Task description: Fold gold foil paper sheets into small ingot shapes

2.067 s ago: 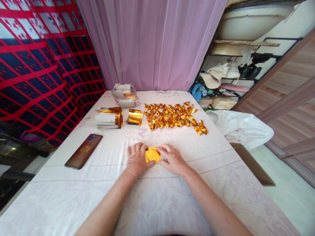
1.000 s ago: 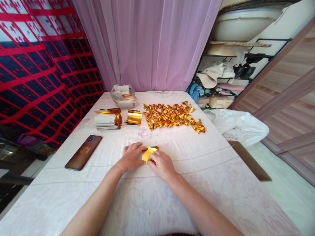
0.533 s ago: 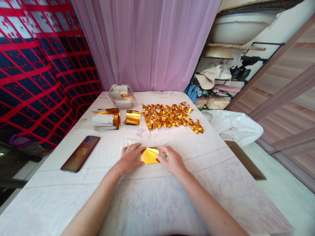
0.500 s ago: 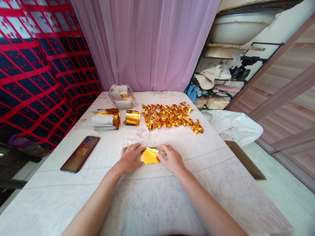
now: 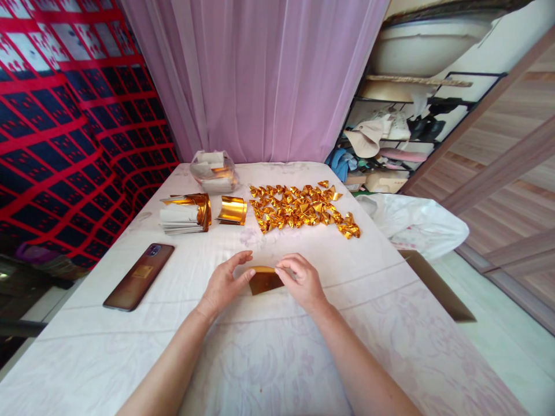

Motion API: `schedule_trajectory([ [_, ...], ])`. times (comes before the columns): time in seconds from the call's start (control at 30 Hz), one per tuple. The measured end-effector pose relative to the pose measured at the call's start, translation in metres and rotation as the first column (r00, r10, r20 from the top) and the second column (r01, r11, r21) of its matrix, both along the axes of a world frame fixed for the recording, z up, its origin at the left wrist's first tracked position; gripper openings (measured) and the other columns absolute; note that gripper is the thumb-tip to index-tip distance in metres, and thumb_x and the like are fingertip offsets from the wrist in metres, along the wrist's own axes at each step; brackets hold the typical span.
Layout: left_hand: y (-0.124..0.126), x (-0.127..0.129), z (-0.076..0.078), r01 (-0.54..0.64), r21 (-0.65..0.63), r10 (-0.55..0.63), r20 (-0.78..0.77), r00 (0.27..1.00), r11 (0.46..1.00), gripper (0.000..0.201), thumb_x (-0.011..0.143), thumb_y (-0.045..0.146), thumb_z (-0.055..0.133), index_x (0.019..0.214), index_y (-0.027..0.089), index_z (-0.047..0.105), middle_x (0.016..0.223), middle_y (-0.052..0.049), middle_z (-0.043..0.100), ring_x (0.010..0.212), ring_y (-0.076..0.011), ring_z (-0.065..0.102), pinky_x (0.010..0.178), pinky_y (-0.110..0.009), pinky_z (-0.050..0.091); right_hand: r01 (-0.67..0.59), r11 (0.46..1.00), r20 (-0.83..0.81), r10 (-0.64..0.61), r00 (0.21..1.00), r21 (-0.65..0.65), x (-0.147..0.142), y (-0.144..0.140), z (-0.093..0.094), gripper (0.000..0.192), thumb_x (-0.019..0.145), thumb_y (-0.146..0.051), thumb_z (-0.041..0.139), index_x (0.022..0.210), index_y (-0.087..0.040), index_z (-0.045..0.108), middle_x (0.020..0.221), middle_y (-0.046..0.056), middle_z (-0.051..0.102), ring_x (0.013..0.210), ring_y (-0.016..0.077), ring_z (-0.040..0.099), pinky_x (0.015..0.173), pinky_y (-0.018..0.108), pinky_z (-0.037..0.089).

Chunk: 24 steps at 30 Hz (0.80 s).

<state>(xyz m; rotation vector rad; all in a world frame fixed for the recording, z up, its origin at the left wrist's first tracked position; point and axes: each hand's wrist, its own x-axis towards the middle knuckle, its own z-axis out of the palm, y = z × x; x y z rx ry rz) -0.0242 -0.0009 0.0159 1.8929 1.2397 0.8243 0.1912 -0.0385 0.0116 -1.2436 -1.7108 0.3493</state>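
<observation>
A small sheet of gold foil paper [image 5: 265, 281] is between my hands near the middle of the table, its face now dark and tilted, with a bright strip along the top edge. My right hand [image 5: 303, 280] pinches its upper right corner between thumb and fingertips. At the left end, the thumb of my left hand [image 5: 225, 283] touches the paper, while its fingers arch above, apart from the thumb. Beyond my hands lie many folded gold foil pieces [image 5: 299, 206]. Left of them are a curved gold foil sheet stack [image 5: 233, 211] and a thicker stack of foil papers [image 5: 184, 214].
A phone [image 5: 139, 277] lies face down at the left. Behind the stacks stands a clear plastic bag [image 5: 214, 171] with more papers. The table [image 5: 269, 358] has a pale patterned cover. A white plastic bag [image 5: 418, 225] and a shelf rack [image 5: 390, 141] are on the right.
The foil paper has gone from lying bright and flat to tilted and darker. My right fingers have closed on its corner. My left fingers have lifted and spread from the thumb.
</observation>
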Motion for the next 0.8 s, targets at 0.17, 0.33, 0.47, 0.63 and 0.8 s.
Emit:
schedule_trajectory([
  [0.17, -0.005, 0.007, -0.007, -0.118, -0.045, 0.122, 0.091, 0.988, 0.992, 0.026, 0.082, 0.039, 0.058, 0.100, 0.022, 0.066, 0.088, -0.001, 0.074, 0.084, -0.0184, 0.068, 0.081, -0.032, 0.053, -0.007, 1.000, 0.018, 0.007, 1.000, 0.005, 0.001, -0.004, 0.002, 0.011, 0.086, -0.021, 0.056, 0.082, -0.023, 0.066, 0.093, 0.005, 0.067, 0.090, 0.0175, 0.064, 0.084, 0.030, 0.050],
  [0.33, -0.009, 0.008, -0.011, -0.098, 0.147, 0.138, -0.296, 0.945, 0.984, 0.025, 0.084, 0.028, 0.057, 0.105, 0.024, 0.068, 0.094, -0.003, 0.073, 0.093, -0.0236, 0.064, 0.089, -0.040, 0.047, 0.135, 0.975, 0.204, -0.098, 0.974, -0.175, 0.004, -0.002, -0.018, 0.008, 0.082, -0.018, 0.059, 0.083, -0.023, 0.065, 0.091, 0.004, 0.067, 0.089, 0.0185, 0.062, 0.082, 0.030, 0.049],
  [0.47, -0.011, 0.010, -0.006, -0.055, 0.199, 0.149, -0.499, 0.853, 0.979, 0.033, 0.082, 0.032, 0.062, 0.113, 0.024, 0.068, 0.117, -0.008, 0.066, 0.112, -0.0301, 0.056, 0.097, -0.047, 0.040, 0.217, 0.959, 0.380, -0.135, 0.915, -0.182, 0.002, -0.002, -0.021, 0.019, 0.082, -0.023, 0.063, 0.100, -0.020, 0.067, 0.103, 0.008, 0.066, 0.098, 0.0231, 0.059, 0.088, 0.035, 0.046],
  [0.63, -0.011, 0.013, -0.003, -0.034, 0.169, 0.121, -0.540, 0.833, 0.985, 0.027, 0.083, 0.032, 0.062, 0.109, 0.027, 0.069, 0.124, -0.006, 0.064, 0.117, -0.0283, 0.054, 0.099, -0.047, 0.036, 0.186, 0.961, 0.442, -0.079, 0.893, -0.204, -0.003, -0.001, -0.017, 0.019, 0.080, -0.025, 0.066, 0.099, -0.021, 0.069, 0.103, 0.008, 0.064, 0.097, 0.0242, 0.057, 0.088, 0.037, 0.045],
  [0.8, -0.013, 0.013, -0.005, -0.009, 0.162, 0.089, -0.495, 0.864, 0.987, 0.016, 0.084, 0.027, 0.060, 0.096, 0.026, 0.069, 0.120, -0.004, 0.067, 0.115, -0.0268, 0.055, 0.099, -0.046, 0.036, 0.175, 0.962, 0.365, -0.089, 0.927, -0.209, -0.005, 0.001, -0.020, 0.015, 0.078, -0.021, 0.065, 0.093, -0.021, 0.068, 0.101, 0.007, 0.065, 0.096, 0.0227, 0.058, 0.088, 0.036, 0.045],
])
